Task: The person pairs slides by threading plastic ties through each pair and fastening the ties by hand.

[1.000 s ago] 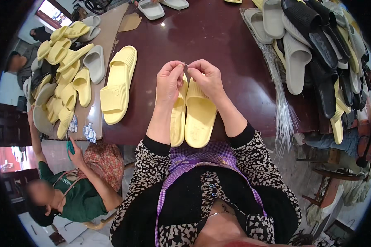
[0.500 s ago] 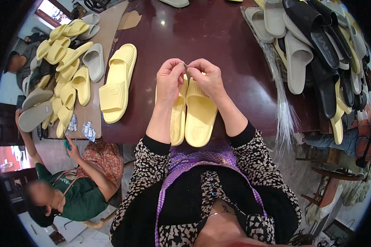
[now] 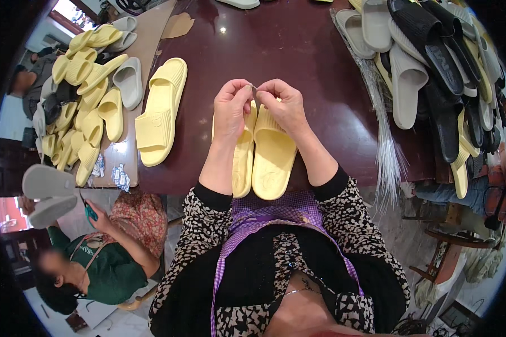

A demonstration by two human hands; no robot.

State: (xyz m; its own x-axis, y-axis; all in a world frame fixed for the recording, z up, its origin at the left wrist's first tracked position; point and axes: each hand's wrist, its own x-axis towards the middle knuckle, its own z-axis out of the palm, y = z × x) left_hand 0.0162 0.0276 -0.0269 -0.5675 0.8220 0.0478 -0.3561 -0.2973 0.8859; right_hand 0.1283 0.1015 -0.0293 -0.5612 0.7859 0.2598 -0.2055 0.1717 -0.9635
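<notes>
Head view: what's the left hand [image 3: 231,111] doing?

Pinched closed, like the right hand [image 3: 283,106], on what looks like a thin, dark strand [image 3: 254,87]; working it, I'd judge, and the next move calls for steadiness.

Those yellow, ribbed, foam-like slides [image 3: 273,163]?

Partly beneath both hands, on the glossy, dark-red tabletop [image 3: 337,112]. Their footbed marking [image 3: 270,180] isn't readable.

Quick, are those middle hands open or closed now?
Left hand: closed, pinching a thin thing too small to name.
Right hand: closed, pinching the same thin thing.
</notes>
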